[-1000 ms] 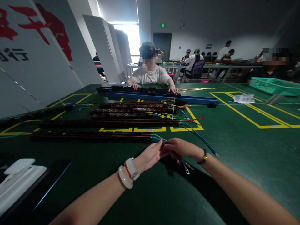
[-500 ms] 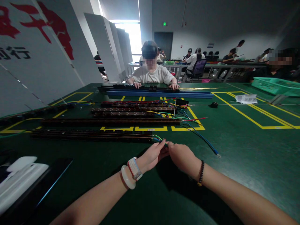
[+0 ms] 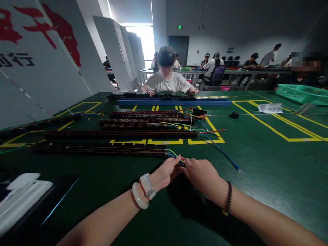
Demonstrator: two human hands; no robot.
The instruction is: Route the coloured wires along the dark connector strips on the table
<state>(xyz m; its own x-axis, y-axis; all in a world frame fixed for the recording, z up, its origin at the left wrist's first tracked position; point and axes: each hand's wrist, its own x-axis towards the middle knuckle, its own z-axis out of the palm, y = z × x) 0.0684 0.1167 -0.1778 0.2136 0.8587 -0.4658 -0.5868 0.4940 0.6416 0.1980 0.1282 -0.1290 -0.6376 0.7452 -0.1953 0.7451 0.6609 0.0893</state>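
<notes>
My left hand (image 3: 167,171) is closed on a small bundle of wires (image 3: 172,153), green-yellow and blue, that runs out of the right end of the nearest long black strip (image 3: 102,149). Thin copper-coloured lines stretch along that strip. Pressed close beside it, my right hand (image 3: 201,174) pinches the same wires with bent fingers. A small dark piece shows between the two hands, too covered to name. Behind them lies a second black strip (image 3: 123,134), from which a blue wire (image 3: 220,150) with a metal ring terminal trails right across the green table.
Further back lie more wired strips (image 3: 133,122) and a blue rail (image 3: 174,102), with a person (image 3: 166,80) seated behind it. A green basket (image 3: 302,94) and a crumpled plastic bag (image 3: 270,108) are at right. A dark flat device (image 3: 60,196) lies at near left.
My right hand has shifted slightly right and down, its wrist turning. More of the green-yellow wire shows between my hands. Across the table, the person's hand has drawn back from the rail.
</notes>
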